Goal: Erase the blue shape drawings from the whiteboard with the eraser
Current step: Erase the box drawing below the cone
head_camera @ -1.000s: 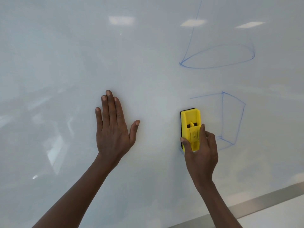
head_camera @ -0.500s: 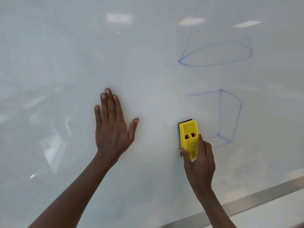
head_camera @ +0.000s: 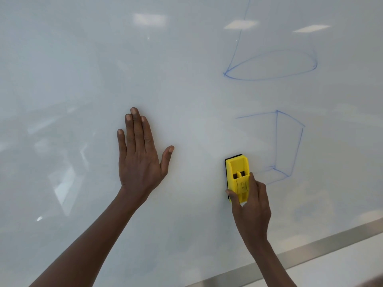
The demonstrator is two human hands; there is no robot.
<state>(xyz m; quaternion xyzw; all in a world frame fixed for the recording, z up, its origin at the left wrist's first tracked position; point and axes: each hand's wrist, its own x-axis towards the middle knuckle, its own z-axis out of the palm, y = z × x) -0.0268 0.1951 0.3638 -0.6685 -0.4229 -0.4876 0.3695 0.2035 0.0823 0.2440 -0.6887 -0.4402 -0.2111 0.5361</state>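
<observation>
My right hand (head_camera: 251,206) grips a yellow eraser (head_camera: 237,172) with a black felt pad, pressed flat against the whiteboard (head_camera: 186,59). The eraser stands upright just left of a partly wiped blue cube drawing (head_camera: 289,146), whose left side is gone. Above that is a blue cone drawing (head_camera: 271,65) with an oval base and one slanted line running up out of view. My left hand (head_camera: 139,158) lies flat on the board, fingers spread, well left of the eraser and holding nothing.
A grey metal frame edge (head_camera: 300,251) runs along the board's bottom at the lower right. Ceiling light reflections (head_camera: 149,18) show on the glossy surface.
My right hand has slid the eraser downward along the cube's left side, then held near the cube's lower left corner. My left hand stays flat in place.
</observation>
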